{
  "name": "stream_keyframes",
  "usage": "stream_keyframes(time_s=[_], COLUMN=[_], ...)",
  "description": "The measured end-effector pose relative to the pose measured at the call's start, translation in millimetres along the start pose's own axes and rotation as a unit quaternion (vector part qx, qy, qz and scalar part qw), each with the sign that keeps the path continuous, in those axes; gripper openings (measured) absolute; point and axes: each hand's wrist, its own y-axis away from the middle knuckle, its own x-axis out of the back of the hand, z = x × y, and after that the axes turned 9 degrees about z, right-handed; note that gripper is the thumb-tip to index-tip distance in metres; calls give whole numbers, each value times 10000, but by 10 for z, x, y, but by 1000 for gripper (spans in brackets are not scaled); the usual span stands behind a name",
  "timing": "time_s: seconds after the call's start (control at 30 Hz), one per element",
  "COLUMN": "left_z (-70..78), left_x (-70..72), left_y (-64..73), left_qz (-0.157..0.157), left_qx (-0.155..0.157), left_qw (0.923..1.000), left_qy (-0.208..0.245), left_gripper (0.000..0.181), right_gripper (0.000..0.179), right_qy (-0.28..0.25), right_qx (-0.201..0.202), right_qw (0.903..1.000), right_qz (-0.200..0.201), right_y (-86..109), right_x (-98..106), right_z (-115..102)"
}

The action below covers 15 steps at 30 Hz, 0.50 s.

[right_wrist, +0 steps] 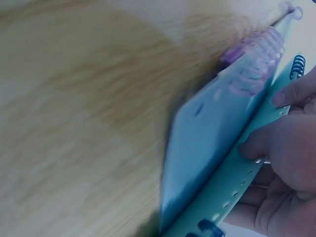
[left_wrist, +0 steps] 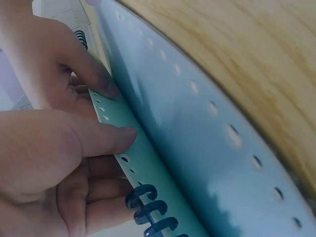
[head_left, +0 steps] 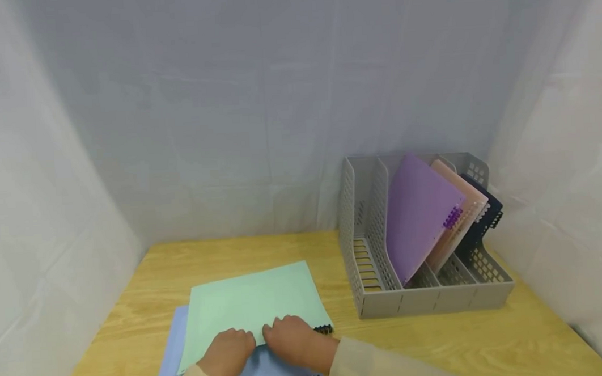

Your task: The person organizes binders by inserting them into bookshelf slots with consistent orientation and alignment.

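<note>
Both hands pinch the near, punched edge of a mint green ring-bound notebook (head_left: pixel 255 298), thumbs on one side and fingers on the other. My left hand (head_left: pixel 229 353) grips left of the edge's middle; close beside it, my right hand (head_left: pixel 295 339) grips farther right. Dark binding rings (left_wrist: pixel 150 212) sit on that edge, near the left hand in the left wrist view. Under the green notebook lies a light blue notebook (head_left: pixel 275 372) with a punched edge. Its purple rings (right_wrist: pixel 254 59) show in the right wrist view.
On the right of the wooden table (head_left: pixel 391 342) stands a grey file organizer (head_left: pixel 434 300) with several compartments. A purple notebook (head_left: pixel 420 216), a peach notebook (head_left: pixel 458 225) and a dark navy notebook (head_left: pixel 479 224) lean in it. White sheeting (head_left: pixel 225 101) surrounds the table.
</note>
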Motion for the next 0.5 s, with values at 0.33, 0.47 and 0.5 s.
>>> stream_keyframes(time_s=[0.33,0.47,0.5], left_z=[6,30,38], left_x=[133,211,233], left_y=[-57,-104,-119], left_qz=[259,341,366], left_qx=[515,830,913], left_qw=[9983,9959,9950], left_qy=[-25,107,161], left_gripper=[16,16,20], right_gripper=[20,31,32], right_qy=[-434,-305,-273], right_qx=[-419,-602,-636], right_qw=[9981,9970,9959], right_qz=[-133,386,583], right_y=[11,44,49], right_x=[129,177,186], right_z=[103,176,201])
